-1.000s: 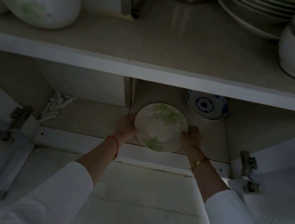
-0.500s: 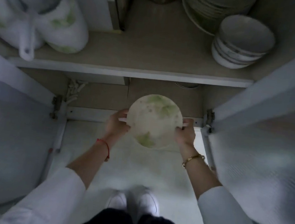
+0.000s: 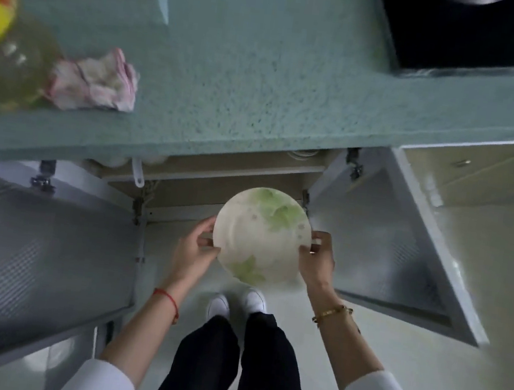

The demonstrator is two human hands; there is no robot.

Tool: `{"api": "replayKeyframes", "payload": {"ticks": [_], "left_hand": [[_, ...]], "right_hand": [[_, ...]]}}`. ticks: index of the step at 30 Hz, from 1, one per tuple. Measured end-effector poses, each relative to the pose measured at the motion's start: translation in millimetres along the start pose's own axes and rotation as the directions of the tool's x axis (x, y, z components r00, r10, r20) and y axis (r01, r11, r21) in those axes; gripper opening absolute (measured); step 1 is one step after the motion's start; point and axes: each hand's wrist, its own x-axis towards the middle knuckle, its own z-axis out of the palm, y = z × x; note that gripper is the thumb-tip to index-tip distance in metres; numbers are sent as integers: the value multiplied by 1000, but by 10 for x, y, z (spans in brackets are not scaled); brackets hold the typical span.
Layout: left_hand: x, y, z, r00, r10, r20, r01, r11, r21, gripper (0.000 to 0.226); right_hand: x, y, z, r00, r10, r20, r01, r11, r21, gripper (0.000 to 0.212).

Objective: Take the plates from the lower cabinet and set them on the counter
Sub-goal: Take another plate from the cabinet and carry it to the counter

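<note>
- Both hands clamp one round, cream-coloured ceramic plate with pale green leaf print (image 3: 262,236) by its opposite rims: the left hand (image 3: 194,252) pinches the left edge, thumb on top and fingers beneath, and the right hand (image 3: 317,260) does the same on the right edge.
- Held this way, level and face up, the plate is steadied from both sides, which I judge suits a smooth, glazed thing that could slip from one hand.
- The plate hangs in the air in front of the open lower cabinet (image 3: 218,183), above the person's white shoes (image 3: 237,302), and below the edge of the speckled teal stone counter (image 3: 265,66).
- Two grey-panelled cabinet doors (image 3: 54,254) stand swung wide to either side, leaving the way out free.
- More white crockery shows dimly at the shelf's lip; what kind I cannot tell.
- On the counter, a crumpled pink-and-white cloth (image 3: 96,81) lies against a yellow-capped bottle of oil (image 3: 5,44) at the left, and a black hob (image 3: 483,31) sits at the right; the bare stretch between them looks the likely landing place.
</note>
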Motion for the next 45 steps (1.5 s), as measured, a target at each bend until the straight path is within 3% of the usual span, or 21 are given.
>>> {"api": "replayKeyframes", "payload": {"ticks": [9,18,28,34,45], "left_hand": [[-944,1333,-402,968,199,155,-215,972,93,70],[-1567,2436,-44,828,359,430,-430,899,78,68],[-2363,3223,1327,623,324,712,-486,873,28,69],[-2887,3664,2398,561,340,755,-478,878,-41,67],[-3542,4515,4211,451,388,804,-503,855,-131,65]], "right_hand": [[-1147,-777,-1140,989,32,-144,-4,981,193,27],[-1907,-886,-2333,940,140,-311,24,883,469,31],[-2412,-209,-3785,832,300,-466,75,772,631,31],[-2383,127,-4942,776,279,-566,172,770,615,29],[-1932,588,-6679,696,350,-627,206,739,641,30]]}}
